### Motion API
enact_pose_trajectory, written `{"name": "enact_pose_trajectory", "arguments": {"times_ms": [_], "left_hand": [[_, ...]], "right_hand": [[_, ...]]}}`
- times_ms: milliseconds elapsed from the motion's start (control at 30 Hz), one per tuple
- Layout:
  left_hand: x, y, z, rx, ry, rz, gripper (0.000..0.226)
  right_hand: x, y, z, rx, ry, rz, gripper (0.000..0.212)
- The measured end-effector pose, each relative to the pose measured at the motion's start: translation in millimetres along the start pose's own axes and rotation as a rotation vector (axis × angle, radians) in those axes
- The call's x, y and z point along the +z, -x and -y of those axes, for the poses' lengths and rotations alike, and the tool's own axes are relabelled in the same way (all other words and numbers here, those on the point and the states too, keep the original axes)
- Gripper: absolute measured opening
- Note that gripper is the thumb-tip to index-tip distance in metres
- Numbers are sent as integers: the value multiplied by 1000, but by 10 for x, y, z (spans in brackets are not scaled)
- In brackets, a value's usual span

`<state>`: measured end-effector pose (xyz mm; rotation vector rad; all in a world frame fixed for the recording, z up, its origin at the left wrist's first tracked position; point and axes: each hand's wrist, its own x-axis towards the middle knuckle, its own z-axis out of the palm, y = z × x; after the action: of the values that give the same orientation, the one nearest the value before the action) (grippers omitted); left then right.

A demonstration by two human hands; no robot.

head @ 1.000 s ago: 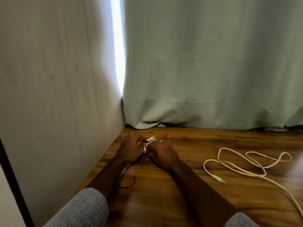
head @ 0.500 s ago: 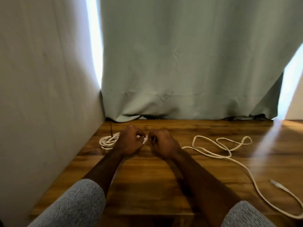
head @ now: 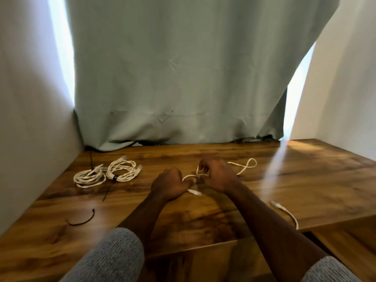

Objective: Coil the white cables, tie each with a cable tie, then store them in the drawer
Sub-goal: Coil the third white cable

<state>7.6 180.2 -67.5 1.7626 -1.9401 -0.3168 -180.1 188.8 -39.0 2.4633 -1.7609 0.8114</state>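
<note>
Left hand (head: 169, 185) curled on a loose white cable (head: 243, 167), pinching a small loop of it between thumb and fingers; plug end (head: 195, 192) poking out just beneath the thumb, resting on the wooden tabletop (head: 305, 180). Right hand (head: 217, 176) just beside the left, almost touching, fingers bent around another loop of the same cable, raised slightly off the wood. Beyond the right hand, the cable running out in a figure-eight curl; nearer and to the right of the right forearm, its other plug end (head: 275, 204) lying flat, the cord passing under the arm toward the table edge.

Well to the left of the left hand, two coiled white cables side by side and touching: the farther-left coil (head: 89, 177) and the nearer coil (head: 124, 169), the latter cinched with a black cable tie (head: 114, 178) whose tail points toward the viewer. Thin dark strip (head: 91, 161) standing up behind the left coil, likely another tie. Loose black cable tie (head: 81, 219) curved on the wood, near and left of the left forearm. Grey knit sleeves (head: 114, 255) on both forearms. Pale green curtain (head: 179, 78) hanging behind the table.
</note>
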Motion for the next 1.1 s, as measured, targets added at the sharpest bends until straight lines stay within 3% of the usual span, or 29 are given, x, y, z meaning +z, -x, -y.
{"name": "enact_pose_trajectory", "arguments": {"times_ms": [167,400,467,567,667,733,800,933,1033,1100], "left_hand": [[-13,-27,-137,-79,-123,68,34],[-168,-148,-19,-100,-110,36,42],[-184,-273,84,-187,90,-25,30],[-183,-459,150,-269,644,-69,5],[-105,-498,79,-304,1237,4,17],[-59,-499,51,-303,1492,88,17],[-55,-536,55,-303,1594,175,17],[-35,-710,112,-252,1586,273,24],[-17,-825,184,-191,1637,361,46],[-51,-876,187,-108,1698,413,49]], "right_hand": [[62,15,-99,29,71,-51,11],[-9,-200,-205,19,114,-253,13],[-31,-270,-215,59,167,-256,13],[14,-371,-242,146,218,-152,15],[100,-426,-200,155,228,-122,24],[159,-458,-94,113,214,-185,31],[233,-494,57,52,210,-253,34],[388,-643,325,14,118,-292,41],[490,-810,391,99,12,-247,31],[575,-869,338,148,-58,-251,22]]}}
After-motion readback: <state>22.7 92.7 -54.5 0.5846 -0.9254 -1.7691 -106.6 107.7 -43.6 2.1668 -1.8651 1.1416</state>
